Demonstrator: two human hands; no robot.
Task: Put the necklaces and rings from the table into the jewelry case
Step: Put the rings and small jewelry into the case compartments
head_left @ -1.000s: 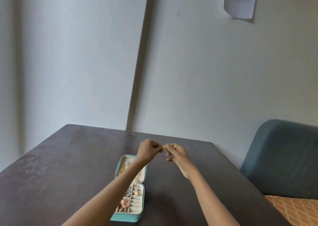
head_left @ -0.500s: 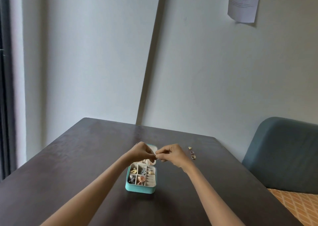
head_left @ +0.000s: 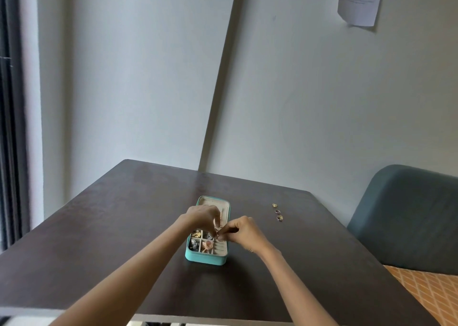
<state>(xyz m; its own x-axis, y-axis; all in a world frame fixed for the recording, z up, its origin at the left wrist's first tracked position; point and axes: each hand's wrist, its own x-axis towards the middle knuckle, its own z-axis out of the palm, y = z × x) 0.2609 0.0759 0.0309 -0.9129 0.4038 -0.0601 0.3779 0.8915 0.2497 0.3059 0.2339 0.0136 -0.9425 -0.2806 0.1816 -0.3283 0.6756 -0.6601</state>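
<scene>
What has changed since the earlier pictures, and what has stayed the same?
Both hands have come down from above the table to the open jewelry case. The left hand and right hand still pinch a small piece between them, too small to identify. The three rings stay on the table.

Dark brown table [head_left: 99,226] — matte top, rounded far-left corner, set into the corner of the room. Pale grey walls [head_left: 309,102] behind, meeting at a dark seam. Printed paper sheet [head_left: 360,0] fixed high on the right wall, lower edge curling. Blue-grey upholstered chair back [head_left: 409,216] beside the table's right edge. Orange lattice-patterned fabric [head_left: 426,293] — below the chair, bottom right. Dark curtain [head_left: 11,127] along the left.
</scene>
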